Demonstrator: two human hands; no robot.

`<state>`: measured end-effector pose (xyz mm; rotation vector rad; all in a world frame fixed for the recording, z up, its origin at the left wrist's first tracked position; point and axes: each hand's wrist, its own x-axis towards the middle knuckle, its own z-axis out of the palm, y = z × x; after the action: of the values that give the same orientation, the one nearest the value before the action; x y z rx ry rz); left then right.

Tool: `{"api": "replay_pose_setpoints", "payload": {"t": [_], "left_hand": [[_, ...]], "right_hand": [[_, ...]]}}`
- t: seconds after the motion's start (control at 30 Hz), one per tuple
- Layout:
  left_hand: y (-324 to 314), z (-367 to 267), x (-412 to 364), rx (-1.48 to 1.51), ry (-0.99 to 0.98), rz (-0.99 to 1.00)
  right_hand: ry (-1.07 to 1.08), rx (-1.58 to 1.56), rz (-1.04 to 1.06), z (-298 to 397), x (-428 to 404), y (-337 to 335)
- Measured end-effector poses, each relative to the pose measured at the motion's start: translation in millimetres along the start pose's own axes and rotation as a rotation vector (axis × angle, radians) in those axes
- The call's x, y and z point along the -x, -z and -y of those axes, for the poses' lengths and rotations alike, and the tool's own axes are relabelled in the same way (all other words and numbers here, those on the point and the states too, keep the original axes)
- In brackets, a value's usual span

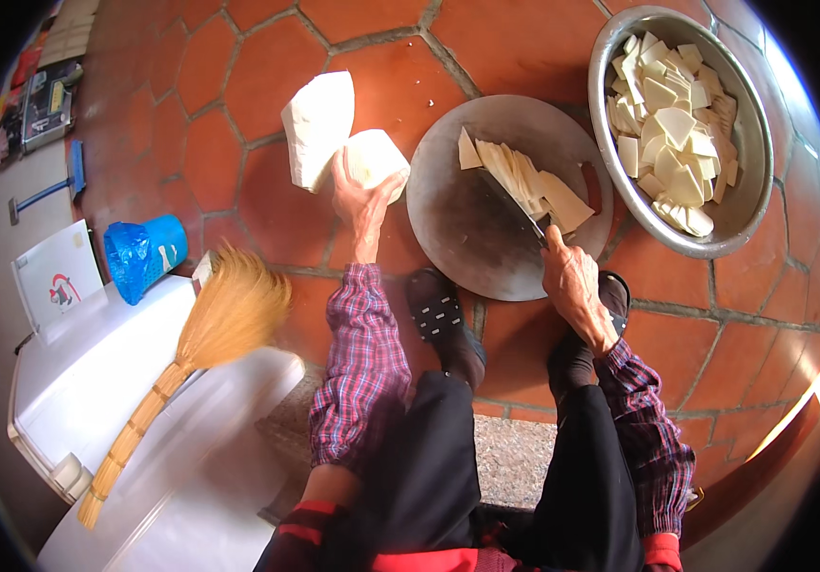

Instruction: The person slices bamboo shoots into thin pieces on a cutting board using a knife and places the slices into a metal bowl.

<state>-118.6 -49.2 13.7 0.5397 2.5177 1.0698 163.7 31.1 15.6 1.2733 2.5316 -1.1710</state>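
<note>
My left hand (pixel 363 196) grips a pale, peeled vegetable chunk (pixel 374 157) just left of the round board. A taller white chunk (pixel 320 129) stands beside it. In my right hand (pixel 571 279) is the handle of a knife; its blade (pixel 514 196) lies along a row of thin pale slices (pixel 517 171) on the round cutting board (pixel 474 250). One slice (pixel 467 150) sits apart at the row's left end. At the upper right, an oval metal basin (pixel 599 107) holds many similar slices (pixel 674 129).
The board and basin rest on hexagonal terracotta floor tiles (pixel 281 186). My slippered feet are close to the board's near edge. To the left are a straw broom (pixel 231 314), white panels (pixel 117 357), a blue bin with a plastic bag (pixel 145 250) and a blue-handled tool (pixel 45 193).
</note>
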Motion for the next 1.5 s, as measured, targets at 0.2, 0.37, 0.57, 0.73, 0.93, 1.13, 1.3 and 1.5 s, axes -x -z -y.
{"api": "replay_pose_setpoints", "payload": {"t": [0.2,0.37,0.57,0.73,0.93,1.13,1.3,1.5], "left_hand": [[35,17,-10,0.59,0.109,0.25],[40,27,-12,0.658,0.386,0.449],[18,12,-15,-0.293,-0.226,0.06],[15,-4,-49,-0.359,0.025,0.324],[15,-3,-72,-0.284,-0.282,0.469],[25,-3,21,0.782,0.757,0.439],[-19,1,121,0.492,0.435,0.322],[-3,-29,133,0.708,0.809,0.46]], "right_hand": [[-0.013,-0.074,0.012,5,0,-5],[-0.042,-0.077,0.029,3,3,-10],[-0.036,-0.116,0.05,8,4,-10],[-0.017,-0.123,0.038,-4,8,-6],[-0.017,-0.133,0.065,-2,5,-11],[-0.024,-0.124,0.07,1,6,-2],[0.007,-0.12,0.102,6,15,-6],[0.043,-0.136,0.088,1,21,0]]}}
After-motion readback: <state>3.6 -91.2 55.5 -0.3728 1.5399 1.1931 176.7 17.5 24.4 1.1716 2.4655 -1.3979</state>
